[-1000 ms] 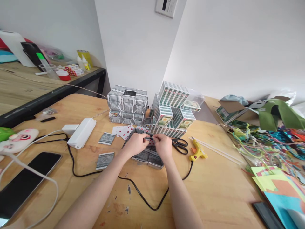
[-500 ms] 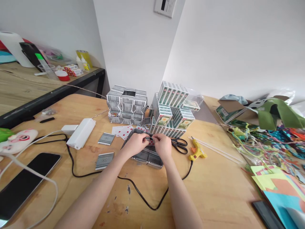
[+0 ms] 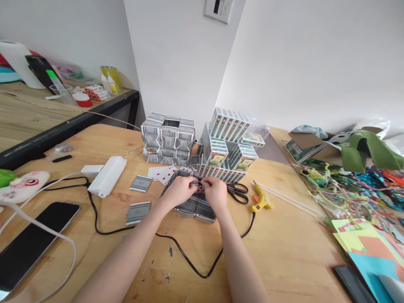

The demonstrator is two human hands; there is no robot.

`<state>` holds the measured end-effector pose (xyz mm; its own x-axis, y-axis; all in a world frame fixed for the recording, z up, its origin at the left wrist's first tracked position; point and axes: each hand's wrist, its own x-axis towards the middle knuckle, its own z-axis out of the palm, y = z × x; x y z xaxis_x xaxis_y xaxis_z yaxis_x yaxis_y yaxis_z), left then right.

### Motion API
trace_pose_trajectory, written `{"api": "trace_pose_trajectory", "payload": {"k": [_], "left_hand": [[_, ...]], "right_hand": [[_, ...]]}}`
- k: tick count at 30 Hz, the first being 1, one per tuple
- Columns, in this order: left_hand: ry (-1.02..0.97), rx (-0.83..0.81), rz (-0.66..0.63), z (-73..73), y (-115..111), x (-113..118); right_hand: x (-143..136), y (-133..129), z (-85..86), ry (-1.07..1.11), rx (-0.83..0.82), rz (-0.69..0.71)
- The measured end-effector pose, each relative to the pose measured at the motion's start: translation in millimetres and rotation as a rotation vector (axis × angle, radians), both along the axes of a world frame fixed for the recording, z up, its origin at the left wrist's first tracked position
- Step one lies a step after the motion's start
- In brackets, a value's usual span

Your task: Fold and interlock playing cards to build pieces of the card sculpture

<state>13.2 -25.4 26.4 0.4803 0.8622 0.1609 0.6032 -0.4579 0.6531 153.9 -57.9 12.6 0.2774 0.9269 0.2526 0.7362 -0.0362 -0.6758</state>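
Open card box walled, loose pieces left over
Left hand and right hand pinch a card piece (details too small) over it; patterned cards lie apart, unattached.

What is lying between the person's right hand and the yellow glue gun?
A pair of black-handled scissors lies on the table between the right hand and the yellow glue gun, as the head view shows.
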Motion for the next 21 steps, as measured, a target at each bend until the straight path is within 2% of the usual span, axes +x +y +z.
{"api": "trace_pose_trajectory", "payload": {"k": [13,17,21], "left_hand": [[-0.036,0.008,-0.001,0.1,0.4,-0.5],[-0.27,-0.026,0.021,-0.5,1.9,-1.8],[-0.574,-0.168,0.079,-2.2,5.2,-3.2]], "right_hand": [[-0.1,0.7,-2.2,0.049,0.028,-0.027],[0.5,1.9,-3.3,0.189,0.097,-0.054],[0.5,3.3,-3.9,0.351,0.141,-0.105]]}}
